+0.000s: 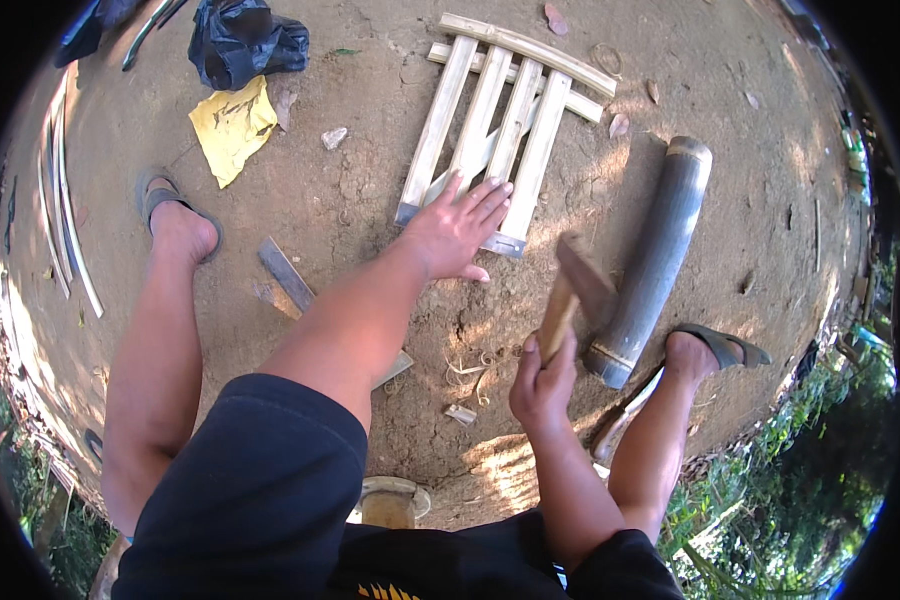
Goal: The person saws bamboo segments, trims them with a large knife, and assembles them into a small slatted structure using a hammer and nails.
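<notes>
My left hand (457,228) is spread flat over the near end of a frame of pale bamboo slats (485,115), its fingertips on the slats. Several slats run lengthwise, with two crosspieces at the far end and a dark-faced strip (505,244) across the near end, partly hidden by my hand. My right hand (545,385) is closed round the wooden handle of a hatchet (588,282). Its brown head is raised just right of the frame and slightly blurred. Beside it a thick dark bamboo pole (660,255) lies on the ground.
A flat strip (286,274) passes beneath my left forearm. By my right leg lies a knife (625,420). Shavings (467,372) litter the dirt. Long thin strips (60,200), a yellow cloth (232,130) and a black plastic bag (245,45) lie at the far left.
</notes>
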Motion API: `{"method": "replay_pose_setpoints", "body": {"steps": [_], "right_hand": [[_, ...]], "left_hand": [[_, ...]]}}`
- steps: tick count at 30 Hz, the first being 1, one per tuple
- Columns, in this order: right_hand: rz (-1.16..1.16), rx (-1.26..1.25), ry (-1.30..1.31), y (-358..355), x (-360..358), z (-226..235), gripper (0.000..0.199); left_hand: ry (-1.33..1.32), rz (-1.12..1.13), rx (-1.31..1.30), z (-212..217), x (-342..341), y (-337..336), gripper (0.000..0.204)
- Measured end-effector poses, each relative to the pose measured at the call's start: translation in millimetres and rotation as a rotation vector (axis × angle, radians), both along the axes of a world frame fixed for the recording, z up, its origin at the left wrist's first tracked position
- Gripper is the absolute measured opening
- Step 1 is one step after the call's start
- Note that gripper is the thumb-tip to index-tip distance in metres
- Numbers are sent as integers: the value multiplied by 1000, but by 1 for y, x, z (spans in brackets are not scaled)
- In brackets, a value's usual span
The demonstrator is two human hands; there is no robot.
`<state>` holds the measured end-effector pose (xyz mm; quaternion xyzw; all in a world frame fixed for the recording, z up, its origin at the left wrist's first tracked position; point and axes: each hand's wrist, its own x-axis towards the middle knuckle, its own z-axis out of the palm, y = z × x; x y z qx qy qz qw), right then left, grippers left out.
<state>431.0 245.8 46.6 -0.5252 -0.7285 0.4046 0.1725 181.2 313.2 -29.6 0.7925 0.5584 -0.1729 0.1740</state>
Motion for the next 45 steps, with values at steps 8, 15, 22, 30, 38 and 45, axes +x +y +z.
{"method": "replay_pose_setpoints", "body": {"steps": [8,15,22,30,38,45], "right_hand": [[57,-138,-430,-9,17,-55,51],[8,173,350,-7,15,-49,18],[-90,-108,-295,-2,23,-49,34],[-14,-203,-441,20,8,-67,23],[-49,-176,-308,9,10,-54,29],[58,170,-45,12,23,-57,22]], "left_hand": [[-3,-6,-60,5,8,10,111],[-7,30,5,-4,5,-1,114],[10,19,17,-3,3,-3,112],[62,-28,62,2,4,-1,113],[63,-16,90,-3,3,-4,113],[42,-2,112,-4,3,-3,113]]}}
